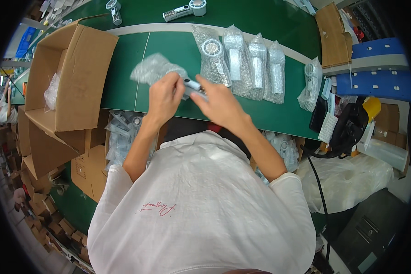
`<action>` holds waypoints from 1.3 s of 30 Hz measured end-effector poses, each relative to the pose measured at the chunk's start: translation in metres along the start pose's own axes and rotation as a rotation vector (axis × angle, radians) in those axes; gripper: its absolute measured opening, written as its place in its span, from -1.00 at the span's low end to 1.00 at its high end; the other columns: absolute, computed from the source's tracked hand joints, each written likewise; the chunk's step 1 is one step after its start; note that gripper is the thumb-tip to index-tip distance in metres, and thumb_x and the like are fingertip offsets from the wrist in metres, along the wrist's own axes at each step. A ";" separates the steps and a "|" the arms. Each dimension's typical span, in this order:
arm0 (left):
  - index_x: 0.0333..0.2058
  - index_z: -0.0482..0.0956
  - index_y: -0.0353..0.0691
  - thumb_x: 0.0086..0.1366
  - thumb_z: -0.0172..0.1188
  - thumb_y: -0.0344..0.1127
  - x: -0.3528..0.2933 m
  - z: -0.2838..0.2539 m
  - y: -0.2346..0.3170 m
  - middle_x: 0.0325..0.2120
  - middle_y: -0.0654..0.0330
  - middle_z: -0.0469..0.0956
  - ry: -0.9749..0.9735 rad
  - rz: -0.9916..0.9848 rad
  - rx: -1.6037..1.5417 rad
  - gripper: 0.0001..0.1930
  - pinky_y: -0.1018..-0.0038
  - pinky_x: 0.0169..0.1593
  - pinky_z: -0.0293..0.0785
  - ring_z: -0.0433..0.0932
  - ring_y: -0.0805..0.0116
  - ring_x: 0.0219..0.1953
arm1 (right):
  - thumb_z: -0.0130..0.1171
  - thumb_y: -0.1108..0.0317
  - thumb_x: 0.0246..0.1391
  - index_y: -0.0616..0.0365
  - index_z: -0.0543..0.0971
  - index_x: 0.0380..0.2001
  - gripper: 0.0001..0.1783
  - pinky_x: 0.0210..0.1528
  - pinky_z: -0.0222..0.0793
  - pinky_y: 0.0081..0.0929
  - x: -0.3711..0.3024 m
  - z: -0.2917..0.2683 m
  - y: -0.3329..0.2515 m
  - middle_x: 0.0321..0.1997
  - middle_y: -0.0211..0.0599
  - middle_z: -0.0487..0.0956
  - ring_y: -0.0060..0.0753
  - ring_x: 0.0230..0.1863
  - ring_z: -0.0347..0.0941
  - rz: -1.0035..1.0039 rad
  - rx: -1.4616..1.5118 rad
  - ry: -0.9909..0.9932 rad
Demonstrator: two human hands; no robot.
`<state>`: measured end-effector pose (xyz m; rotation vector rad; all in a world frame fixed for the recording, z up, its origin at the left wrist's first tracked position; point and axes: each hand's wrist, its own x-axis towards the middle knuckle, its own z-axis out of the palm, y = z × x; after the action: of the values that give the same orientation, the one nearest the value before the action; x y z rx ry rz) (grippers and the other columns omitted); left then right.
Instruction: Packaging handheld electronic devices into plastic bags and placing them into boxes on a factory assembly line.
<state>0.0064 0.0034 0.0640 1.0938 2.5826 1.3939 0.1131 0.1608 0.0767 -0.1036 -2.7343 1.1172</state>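
Note:
Over the green table, my left hand pinches the mouth of a clear bubble-wrap bag, which stretches away to the left and is blurred by motion. My right hand holds the handle of a pale handheld fan by thumb and fingers. The handle meets the bag's mouth between both hands. The fan's head is not clearly visible; how far it sits inside the bag I cannot tell. Several bubble-wrapped fans lie side by side just right of my hands.
An open cardboard box stands at the left with bubble wrap inside. Two bare fans lie on the far green belt. Another wrapped fan rests by the right edge, near a black cable and a blue rack.

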 end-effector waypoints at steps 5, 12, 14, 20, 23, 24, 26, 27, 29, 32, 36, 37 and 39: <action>-0.48 0.40 -0.28 0.15 0.13 -0.54 -0.014 -0.010 0.019 -0.61 0.20 0.37 -0.103 0.081 -0.010 -0.91 0.43 -0.48 0.25 0.26 0.31 -0.61 | 0.06 0.21 0.30 0.16 0.29 0.25 -0.48 -0.66 0.27 -0.56 -0.007 -0.014 0.016 -0.44 -0.15 0.57 -0.49 -0.65 0.38 0.611 1.273 0.171; -0.47 0.41 -0.27 0.22 0.09 -0.52 0.011 -0.016 0.054 -0.59 0.24 0.33 -0.163 0.066 -0.205 -0.91 0.48 -0.47 0.22 0.19 0.36 -0.59 | 0.01 0.21 0.33 0.04 0.22 0.28 -0.49 -0.69 0.06 -0.73 -0.008 -0.012 -0.016 -0.51 -0.30 0.48 -0.71 -0.68 0.23 0.590 1.260 0.220; -0.47 0.41 -0.28 0.23 0.08 -0.51 0.028 -0.030 0.052 -0.58 0.25 0.33 -0.092 0.054 -0.266 -0.91 0.49 -0.47 0.21 0.19 0.38 -0.58 | 0.06 0.26 0.30 0.01 0.21 0.28 -0.47 -0.65 0.08 -0.74 -0.018 -0.016 -0.012 -0.49 -0.34 0.46 -0.67 -0.69 0.23 0.485 1.223 0.148; -0.49 0.39 -0.30 0.25 0.07 -0.50 0.035 -0.053 0.053 -0.58 0.26 0.32 -0.120 0.266 -0.173 -0.88 0.51 -0.45 0.17 0.17 0.43 -0.55 | 0.20 0.46 0.16 -0.01 0.16 0.32 -0.29 -0.56 0.20 -0.78 -0.050 -0.003 0.023 -0.31 -0.35 0.48 -0.68 -0.57 0.31 0.434 0.722 0.185; -0.50 0.39 -0.29 0.24 0.06 -0.51 0.039 -0.063 0.064 -0.57 0.27 0.33 -0.139 0.200 -0.232 -0.88 0.51 -0.43 0.17 0.17 0.42 -0.53 | 0.35 0.57 -0.04 -0.03 0.13 0.35 -0.08 -0.46 0.29 -0.77 -0.056 0.000 0.016 -0.20 -0.30 0.46 -0.61 -0.45 0.39 0.426 0.538 0.192; -0.50 0.39 -0.29 0.24 0.06 -0.51 0.039 -0.068 0.070 -0.57 0.27 0.33 -0.153 0.162 -0.256 -0.88 0.51 -0.43 0.17 0.17 0.42 -0.52 | 0.38 0.56 -0.10 -0.03 0.13 0.36 -0.03 -0.47 0.28 -0.75 -0.057 -0.003 0.004 -0.17 -0.31 0.47 -0.61 -0.45 0.39 0.443 0.733 0.184; -0.50 0.39 -0.29 0.24 0.06 -0.51 0.037 -0.074 0.079 -0.56 0.27 0.33 -0.167 0.121 -0.278 -0.88 0.51 -0.42 0.17 0.17 0.41 -0.51 | 0.42 0.55 -0.16 -0.03 0.14 0.36 0.01 -0.48 0.26 -0.72 -0.059 -0.004 -0.015 -0.14 -0.31 0.48 -0.60 -0.44 0.39 0.457 0.929 0.172; -0.51 0.39 -0.28 0.24 0.05 -0.52 0.036 -0.077 0.084 -0.56 0.27 0.33 -0.218 0.135 -0.316 -0.87 0.51 -0.42 0.17 0.17 0.41 -0.51 | 0.43 0.55 -0.17 -0.02 0.16 0.36 0.02 -0.49 0.27 -0.72 -0.061 -0.003 -0.024 -0.13 -0.31 0.49 -0.60 -0.45 0.39 0.416 1.040 0.177; -0.51 0.38 -0.28 0.23 0.05 -0.52 0.039 -0.076 0.092 -0.57 0.27 0.32 -0.320 0.180 -0.396 -0.87 0.51 -0.41 0.17 0.16 0.40 -0.51 | 0.45 0.55 -0.21 0.00 0.19 0.36 0.03 -0.49 0.28 -0.71 -0.060 -0.002 -0.033 -0.13 -0.31 0.51 -0.60 -0.47 0.40 0.320 1.252 0.198; -0.52 0.38 -0.27 0.23 0.04 -0.52 0.038 -0.071 0.099 -0.57 0.27 0.32 -0.378 0.252 -0.436 -0.87 0.51 -0.41 0.17 0.16 0.40 -0.51 | 0.44 0.55 -0.20 0.03 0.23 0.35 -0.01 -0.50 0.29 -0.70 -0.057 -0.012 -0.036 -0.14 -0.31 0.54 -0.60 -0.49 0.39 0.247 1.204 0.224; -0.52 0.38 -0.26 0.23 0.03 -0.53 0.038 -0.057 0.107 -0.58 0.27 0.33 -0.397 0.395 -0.439 -0.87 0.51 -0.41 0.18 0.17 0.39 -0.50 | 0.40 0.54 -0.12 0.10 0.30 0.32 -0.12 -0.52 0.29 -0.69 -0.064 -0.027 -0.029 -0.20 -0.30 0.58 -0.60 -0.54 0.38 0.197 0.747 0.262; -0.51 0.38 -0.26 0.23 0.04 -0.52 0.038 -0.051 0.109 -0.58 0.27 0.32 -0.357 0.423 -0.437 -0.87 0.51 -0.41 0.18 0.18 0.40 -0.51 | 0.37 0.53 -0.09 0.13 0.33 0.30 -0.18 -0.52 0.29 -0.69 -0.071 -0.028 -0.023 -0.23 -0.30 0.59 -0.60 -0.55 0.37 0.193 0.742 0.260; -0.50 0.38 -0.25 0.23 0.04 -0.52 0.038 -0.038 0.106 -0.60 0.27 0.31 -0.265 0.477 -0.439 -0.88 0.53 -0.41 0.18 0.19 0.41 -0.52 | 0.31 0.53 -0.03 0.18 0.39 0.26 -0.29 -0.52 0.30 -0.70 -0.082 -0.028 -0.008 -0.30 -0.32 0.59 -0.60 -0.58 0.36 0.183 0.724 0.249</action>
<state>0.0266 0.0357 0.1769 1.7250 1.7810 1.6461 0.1990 0.1630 0.0903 -0.3603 -1.9927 1.9158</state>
